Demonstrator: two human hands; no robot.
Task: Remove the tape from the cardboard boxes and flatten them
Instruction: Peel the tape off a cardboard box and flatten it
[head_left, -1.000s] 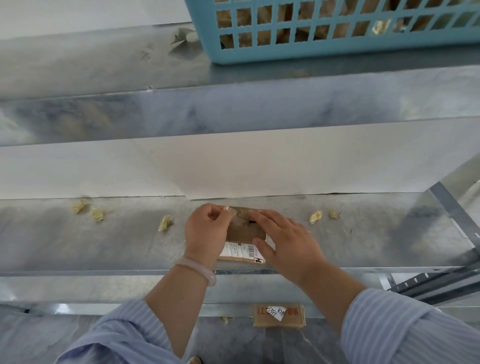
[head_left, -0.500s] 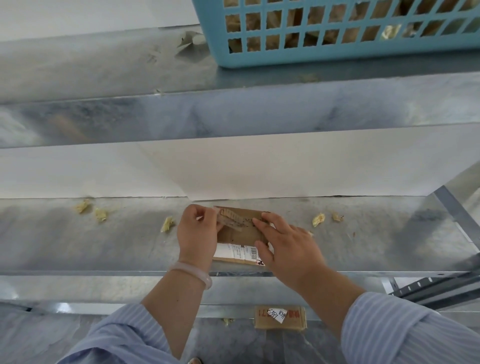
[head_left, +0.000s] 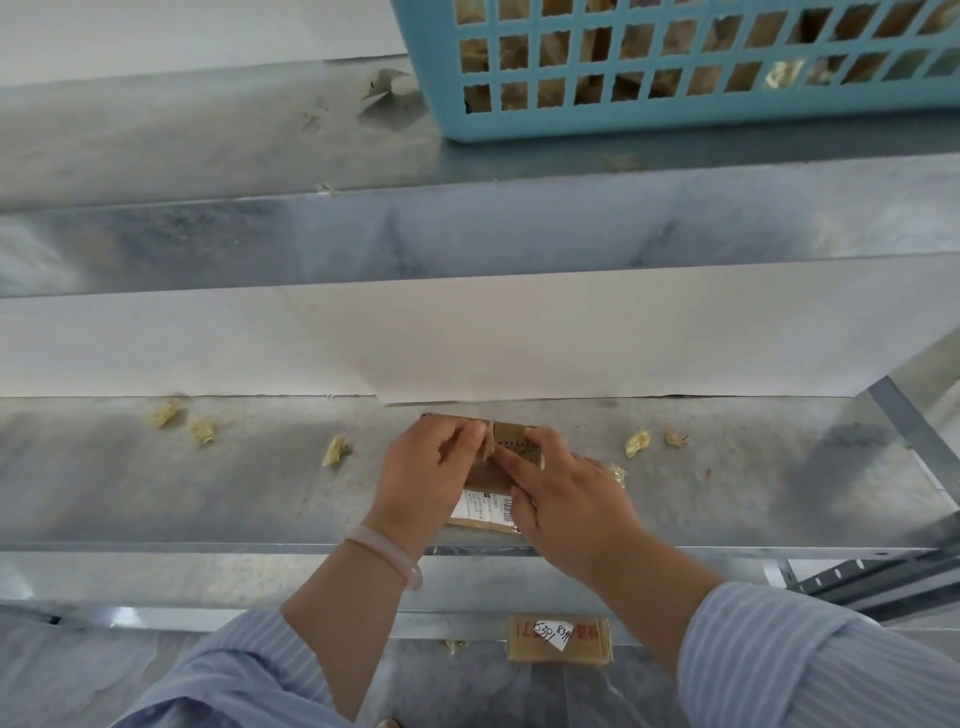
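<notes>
A small brown cardboard box (head_left: 493, 475) lies flat on the metal shelf (head_left: 208, 493), long axis from 12 to 6 o'clock, white label at 6. Both hands press it: left hand (head_left: 431, 473) pinching a tape strip (head_left: 488, 441), right hand (head_left: 566, 493) flat, fingers spread.

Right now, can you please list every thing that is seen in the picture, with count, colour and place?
cardboard box: one, brown, white label, middle shelf, under both hands
tape strip: one, tan, across the box
tape scraps: about seven, yellowish, scattered on that shelf
basket: one, blue, top shelf
second box: one, brown, lower level
shelf: grey metal
bracelet: one, pale, left wrist
left hand: pinching the tape
right hand: pressing the box
</notes>
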